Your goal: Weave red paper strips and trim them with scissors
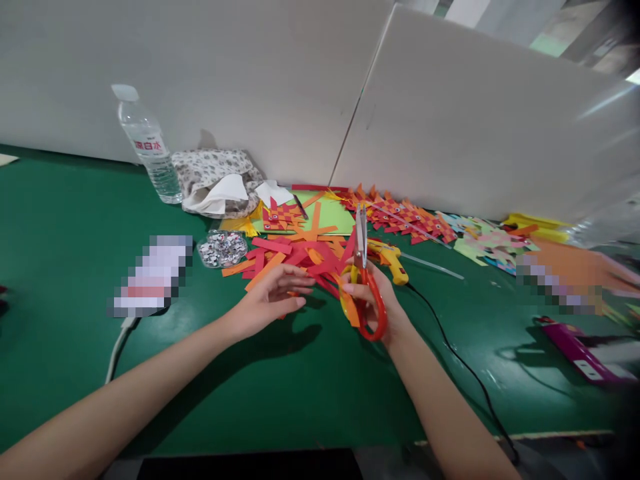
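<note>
My right hand (391, 303) is closed around red-handled scissors (361, 241), whose blades point up and away from me and look nearly together. A bent orange and yellow paper piece (351, 308) is also at the fingers of this hand; whether it is gripped cannot be told. Beside it, my left hand (270, 297) holds nothing, its fingers stretched out and apart over the near edge of a heap of red and orange paper strips (320, 257). Just behind my right hand lies a yellow glue gun (395, 263) with a black cord.
Woven red and orange paper fish (400, 213) lie along the partition. To the left are a tub of googly eyes (223, 249), a patterned tissue pouch (215, 167), a water bottle (150, 150) and a phone (155, 277). A purple power strip (580, 350) sits at right.
</note>
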The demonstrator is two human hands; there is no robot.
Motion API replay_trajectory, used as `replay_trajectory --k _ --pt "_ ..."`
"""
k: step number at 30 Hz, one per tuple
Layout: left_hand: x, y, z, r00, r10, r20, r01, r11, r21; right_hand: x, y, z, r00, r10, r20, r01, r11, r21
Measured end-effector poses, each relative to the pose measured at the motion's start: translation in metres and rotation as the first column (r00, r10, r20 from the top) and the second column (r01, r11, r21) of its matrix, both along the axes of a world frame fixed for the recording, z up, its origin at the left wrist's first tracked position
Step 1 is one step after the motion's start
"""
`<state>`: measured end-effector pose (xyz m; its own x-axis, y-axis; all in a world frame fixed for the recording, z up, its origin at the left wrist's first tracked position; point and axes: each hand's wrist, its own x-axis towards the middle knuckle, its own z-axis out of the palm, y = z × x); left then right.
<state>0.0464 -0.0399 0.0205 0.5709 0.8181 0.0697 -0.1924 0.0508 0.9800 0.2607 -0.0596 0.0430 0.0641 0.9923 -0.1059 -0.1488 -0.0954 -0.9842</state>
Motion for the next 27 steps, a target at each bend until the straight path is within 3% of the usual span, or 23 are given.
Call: replay_trajectory --k 4,10,17,27 --pt "0.0 0.001 0.002 0.993 0.017 0.118 0.001 0.989 -0.149 -0.005 -0.008 0.001 0.991 0.13 -0.041 -0.13 0.991 -0.013" --pt "-0.001 0.002 0.009 0.991 0.083 0.102 -0.067 0.986 -0.154 -0.006 -0.014 -0.003 0.962 0.258 -0.092 -0.261 0.965 -0.029" --pt "0.0 0.003 0.003 0.986 0.09 0.142 -0.055 0.97 -0.235 -0.006 -0.011 -0.006 0.953 0.285 -0.107 -0.291 0.955 -0.054" --pt "-0.002 0.005 0.003 0.967 0.217 0.131 -0.193 0.966 -0.173 -0.01 -0.011 -0.002 0.942 0.302 -0.144 -0.316 0.945 -0.088"
